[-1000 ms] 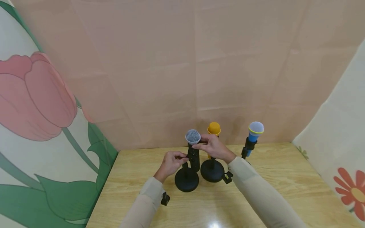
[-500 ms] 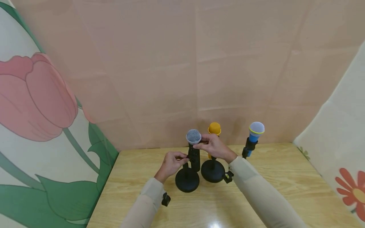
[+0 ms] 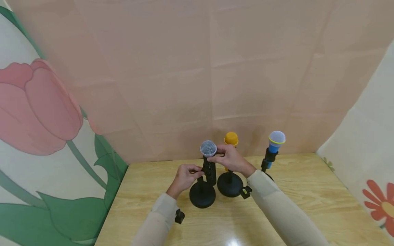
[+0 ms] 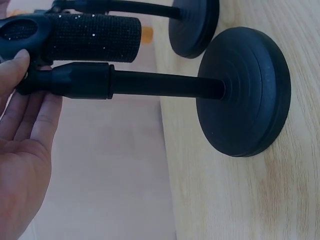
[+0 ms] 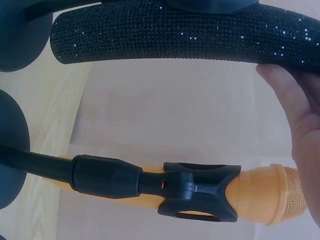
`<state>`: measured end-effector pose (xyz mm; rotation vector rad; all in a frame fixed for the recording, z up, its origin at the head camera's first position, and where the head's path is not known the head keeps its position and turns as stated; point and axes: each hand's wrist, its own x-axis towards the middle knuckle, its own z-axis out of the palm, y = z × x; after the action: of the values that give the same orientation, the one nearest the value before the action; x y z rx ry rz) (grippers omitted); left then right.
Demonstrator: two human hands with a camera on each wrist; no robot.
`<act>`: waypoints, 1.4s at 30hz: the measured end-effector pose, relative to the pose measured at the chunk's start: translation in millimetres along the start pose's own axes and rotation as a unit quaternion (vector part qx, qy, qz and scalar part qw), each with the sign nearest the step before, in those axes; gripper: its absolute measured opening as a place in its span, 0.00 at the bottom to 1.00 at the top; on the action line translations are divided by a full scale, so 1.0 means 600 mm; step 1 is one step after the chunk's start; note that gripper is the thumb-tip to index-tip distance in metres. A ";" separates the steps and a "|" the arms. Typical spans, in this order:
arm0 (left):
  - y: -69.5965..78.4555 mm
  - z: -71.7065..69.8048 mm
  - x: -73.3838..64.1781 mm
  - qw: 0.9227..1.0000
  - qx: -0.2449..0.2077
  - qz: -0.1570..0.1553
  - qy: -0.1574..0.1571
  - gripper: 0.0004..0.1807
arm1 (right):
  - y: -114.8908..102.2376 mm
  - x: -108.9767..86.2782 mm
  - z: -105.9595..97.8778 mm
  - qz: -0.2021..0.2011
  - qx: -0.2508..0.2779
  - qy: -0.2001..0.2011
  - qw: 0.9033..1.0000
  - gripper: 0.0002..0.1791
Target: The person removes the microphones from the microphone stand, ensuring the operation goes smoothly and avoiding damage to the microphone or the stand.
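A black glittery microphone [image 3: 210, 173] with a silver mesh head stands almost upright in the clip [image 4: 41, 36] of a black microphone stand [image 4: 245, 92]. My right hand [image 3: 232, 159] holds the microphone just below its head, thumb and fingers on its upper end. In the left wrist view, my left hand [image 4: 25, 160] pinches the stand's joint below the clip, thumb on one side and fingers on the other. The microphone's lower end hangs beside the stand's pole, above the round base. Part of the clip is hidden behind my left fingers in the head view.
Just right of the held stand is a second stand [image 3: 230, 185] with an orange microphone [image 5: 257, 195] in its clip. Farther right, a blue microphone [image 3: 274, 147] with a white head sits in another stand. A pinkish cloth [image 3: 166, 85] hangs behind the wooden table [image 3: 147, 191].
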<state>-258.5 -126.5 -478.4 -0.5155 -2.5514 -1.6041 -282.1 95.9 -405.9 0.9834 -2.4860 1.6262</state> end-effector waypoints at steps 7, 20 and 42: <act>-0.006 0.002 0.000 1.000 -0.017 -0.007 0.008 0.04 | 0.002 0.004 -0.004 -0.014 0.019 -0.017 1.000 0.19; -0.005 0.002 -0.001 1.000 -0.021 0.001 0.006 0.04 | -0.007 0.006 -0.010 -0.014 0.019 -0.021 0.999 0.18; 0.001 0.003 -0.004 1.000 -0.023 -0.003 0.011 0.03 | -0.019 0.012 -0.023 -0.030 0.032 -0.043 0.998 0.19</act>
<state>-256.0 -125.3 -479.4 -0.4914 -2.5078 -1.6629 -286.4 100.9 -387.7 1.1473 -2.4444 1.6903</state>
